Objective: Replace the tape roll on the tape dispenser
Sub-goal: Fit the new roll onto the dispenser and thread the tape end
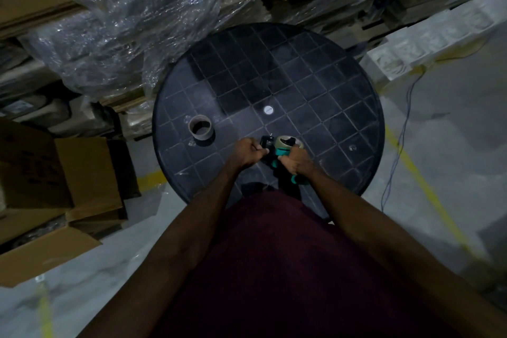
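— Item: tape dispenser?
— Near edge of the round table, tape roll mounted. My right hand grips its handle; my left hand pinches its front end.
— Empty core?
— Upright, toward the left edge.

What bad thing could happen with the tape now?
The left hand pinches near the dispenser front, where a cutting blade probably sits, so a finger could get nicked. The right hand holds it above the table, so the roll might slip off.
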The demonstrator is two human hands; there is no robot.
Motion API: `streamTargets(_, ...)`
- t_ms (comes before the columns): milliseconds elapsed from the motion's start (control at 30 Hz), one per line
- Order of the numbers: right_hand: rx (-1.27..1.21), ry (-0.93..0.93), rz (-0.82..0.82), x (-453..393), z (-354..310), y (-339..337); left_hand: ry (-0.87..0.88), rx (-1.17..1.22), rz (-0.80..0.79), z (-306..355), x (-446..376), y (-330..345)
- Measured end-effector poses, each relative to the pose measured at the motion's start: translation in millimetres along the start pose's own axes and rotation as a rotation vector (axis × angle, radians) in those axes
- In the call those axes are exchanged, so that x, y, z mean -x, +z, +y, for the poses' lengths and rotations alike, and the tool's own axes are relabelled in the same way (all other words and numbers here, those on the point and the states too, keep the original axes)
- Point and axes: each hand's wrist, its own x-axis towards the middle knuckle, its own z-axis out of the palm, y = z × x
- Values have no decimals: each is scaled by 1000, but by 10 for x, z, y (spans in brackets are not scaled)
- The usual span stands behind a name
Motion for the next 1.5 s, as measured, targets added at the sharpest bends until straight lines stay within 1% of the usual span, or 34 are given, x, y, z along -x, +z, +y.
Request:
streamTargets(133, -53, -50, 1, 0, 1, -17, 46, -35, -1, -71, -11, 27)
streamTargets(267, -80, -90, -22, 19, -10, -27, 129, -53, 64, -38, 12, 49)
streamTargets(333, -66, -41, -19, 4, -7, -17, 159, -88, 72, -16, 21, 36)
streamTargets(433, -62, 61, 6, -53, 9, 25, 224, -217, 87, -3, 30, 22)
streamTargets(533, -49, 96, 48, -37, 11, 36, 208, -278, 81, 71, 16, 15)
streamTargets(667, -65, 54, 34, -47, 21, 10, 228, -249, 94, 63, -7, -61)
streamTargets(767, -108, 92, 2, -60, 42, -23, 225, -197, 148, -100, 8, -105)
streamTargets(867, -148, 116, -15, -55, 46, -31, 275, -176, 190, -131, -7, -145)
streamTargets(967, -174, 115, -35, -59, 31, -18, 251, -173, 180, -80, -42, -218)
streamTargets(1033, -177, 107, -52, -60, 20, -15, 238, -148, 135, -52, -35, -246)
streamTargets(1133, -160, 104, -52, -62, 22, -10, 226, -51, 38, -7, -13, -245)
streamTargets(1200, -153, 92, -59, -77, 28, 6, 219, -39, 23, 20, -18, -202)
streamTargets(1267, -152, 79, -71, -60, 16, 13, 209, -28, 49, 19, -41, -160)
streamTargets(1400, -163, 71, -91, -58, 17, 24, 178, -47, 157, -23, -95, -140)
streamTargets(1500, -165, 62, -123, -96, 22, 39, 111, -22, 203, 2, -73, -157)
